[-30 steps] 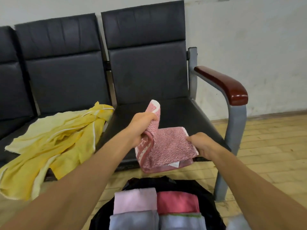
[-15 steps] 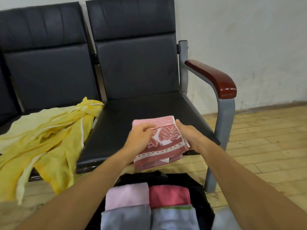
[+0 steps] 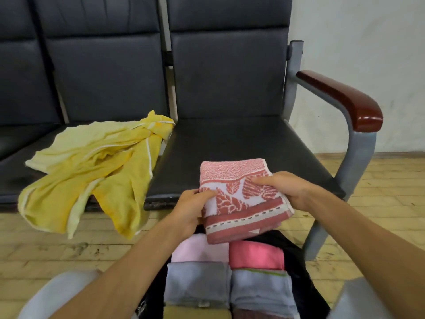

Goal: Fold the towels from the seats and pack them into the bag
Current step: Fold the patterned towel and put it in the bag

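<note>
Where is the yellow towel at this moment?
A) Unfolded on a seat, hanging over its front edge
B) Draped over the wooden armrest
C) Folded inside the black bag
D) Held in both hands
A: the yellow towel lies crumpled on the seat and hangs over its front edge, while the left hand and the right hand hold the red patterned towel.

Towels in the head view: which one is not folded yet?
The yellow terry towel, crumpled on the dark padded seat and hanging over its front edge. The pink-and-white leaf-patterned towel and the towels in the black bag are folded.
</note>
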`<action>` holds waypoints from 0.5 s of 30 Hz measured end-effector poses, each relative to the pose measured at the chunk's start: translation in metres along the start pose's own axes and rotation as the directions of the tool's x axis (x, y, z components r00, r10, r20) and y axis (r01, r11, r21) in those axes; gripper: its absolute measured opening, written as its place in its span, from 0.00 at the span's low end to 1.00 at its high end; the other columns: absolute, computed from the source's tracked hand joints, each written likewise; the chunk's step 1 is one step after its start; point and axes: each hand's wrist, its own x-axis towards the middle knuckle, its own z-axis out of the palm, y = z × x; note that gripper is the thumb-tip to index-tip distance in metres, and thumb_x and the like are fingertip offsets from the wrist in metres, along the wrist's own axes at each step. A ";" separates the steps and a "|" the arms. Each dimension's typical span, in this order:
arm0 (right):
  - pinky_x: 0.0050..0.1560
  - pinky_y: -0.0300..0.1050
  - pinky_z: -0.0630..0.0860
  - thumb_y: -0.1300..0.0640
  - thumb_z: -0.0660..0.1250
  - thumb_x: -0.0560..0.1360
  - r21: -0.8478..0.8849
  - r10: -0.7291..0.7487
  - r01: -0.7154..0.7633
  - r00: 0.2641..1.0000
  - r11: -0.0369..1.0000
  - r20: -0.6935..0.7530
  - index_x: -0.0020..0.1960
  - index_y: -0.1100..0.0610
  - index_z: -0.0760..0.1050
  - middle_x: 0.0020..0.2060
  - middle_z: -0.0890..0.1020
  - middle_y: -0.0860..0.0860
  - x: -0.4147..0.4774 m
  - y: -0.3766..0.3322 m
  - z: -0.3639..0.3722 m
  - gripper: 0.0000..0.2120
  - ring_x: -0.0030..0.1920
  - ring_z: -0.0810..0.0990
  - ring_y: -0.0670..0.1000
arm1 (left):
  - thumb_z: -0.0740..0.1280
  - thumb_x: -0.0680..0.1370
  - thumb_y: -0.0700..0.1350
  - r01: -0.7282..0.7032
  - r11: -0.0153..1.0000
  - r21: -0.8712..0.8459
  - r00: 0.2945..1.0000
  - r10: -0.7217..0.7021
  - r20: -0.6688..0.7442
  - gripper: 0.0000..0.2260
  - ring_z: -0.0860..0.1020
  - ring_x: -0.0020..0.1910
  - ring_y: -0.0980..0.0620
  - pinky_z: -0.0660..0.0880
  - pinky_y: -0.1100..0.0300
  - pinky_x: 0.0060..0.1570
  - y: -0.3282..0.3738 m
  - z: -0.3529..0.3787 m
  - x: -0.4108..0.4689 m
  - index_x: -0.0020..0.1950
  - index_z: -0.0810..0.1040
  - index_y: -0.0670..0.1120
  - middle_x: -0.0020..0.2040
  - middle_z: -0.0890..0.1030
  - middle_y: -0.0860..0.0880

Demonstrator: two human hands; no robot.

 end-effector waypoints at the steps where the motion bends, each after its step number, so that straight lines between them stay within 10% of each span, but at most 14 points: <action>1: 0.46 0.49 0.83 0.55 0.71 0.75 0.003 -0.012 0.012 1.000 1.000 0.011 0.56 0.63 0.81 0.46 0.86 0.58 -0.003 -0.001 0.003 0.14 0.46 0.86 0.57 | 0.68 0.77 0.42 0.042 0.997 -0.058 0.999 -0.042 0.009 0.10 0.84 0.47 0.44 0.81 0.54 0.42 0.001 -0.003 -0.002 0.55 0.80 0.38 0.48 0.85 0.41; 9: 0.35 0.47 0.83 0.56 0.67 0.78 0.341 -0.126 0.108 0.991 0.934 0.033 0.54 0.63 0.79 0.43 0.86 0.60 -0.036 -0.011 0.022 0.11 0.37 0.86 0.57 | 0.68 0.77 0.53 0.162 0.980 -0.118 0.956 -0.126 0.267 0.16 0.83 0.51 0.46 0.79 0.51 0.51 0.016 -0.024 -0.021 0.60 0.80 0.46 0.53 0.85 0.44; 15: 0.47 0.51 0.83 0.54 0.65 0.79 0.280 -0.198 0.174 0.978 0.944 0.060 0.62 0.62 0.76 0.52 0.85 0.60 -0.043 0.004 0.019 0.15 0.50 0.85 0.59 | 0.72 0.74 0.47 0.045 0.996 -0.073 0.961 -0.024 0.274 0.17 0.84 0.51 0.46 0.80 0.53 0.48 0.016 -0.031 -0.033 0.60 0.80 0.42 0.52 0.85 0.43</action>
